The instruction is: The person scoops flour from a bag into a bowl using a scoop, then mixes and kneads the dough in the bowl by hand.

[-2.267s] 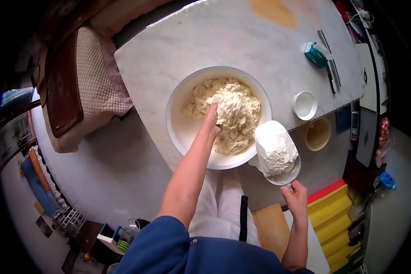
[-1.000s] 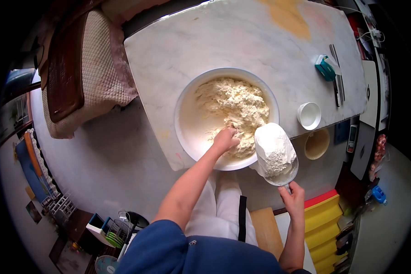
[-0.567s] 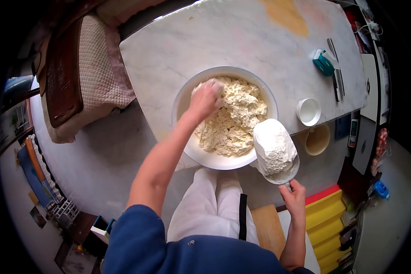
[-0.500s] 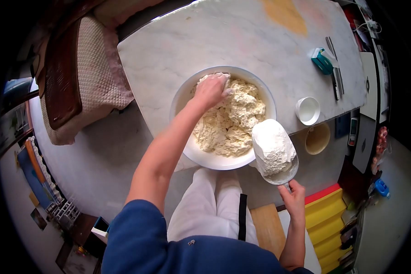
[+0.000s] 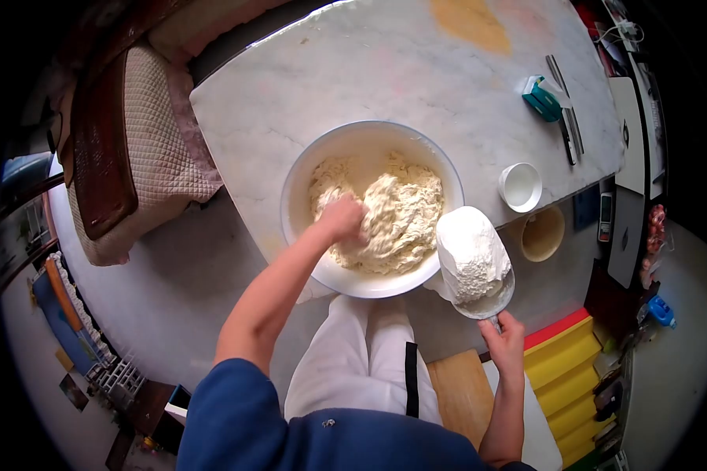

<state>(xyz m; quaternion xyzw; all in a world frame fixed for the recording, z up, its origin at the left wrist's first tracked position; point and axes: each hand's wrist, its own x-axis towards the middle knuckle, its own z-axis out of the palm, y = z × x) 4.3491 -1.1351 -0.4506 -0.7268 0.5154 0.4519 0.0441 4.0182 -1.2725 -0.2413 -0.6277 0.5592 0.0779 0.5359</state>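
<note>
A large white bowl stands near the front edge of the marble table and holds a shaggy, pale dough. My left hand is down in the left part of the dough; its fingers are curled in and partly blurred, closed on some of the dough. My right hand grips the handle of a scoop beside the bowl's right front rim. White flour is heaped in the scoop, which is held level.
Right of the bowl are a small white cup and, lower down, a beige container. A teal object, a knife and metal rods lie at the table's right. A quilted seat stands left.
My left hand has moved from the far left side of the bowl down towards me within the dough. My right hand still holds the flour-filled scoop. The camera view has shifted slightly.
</note>
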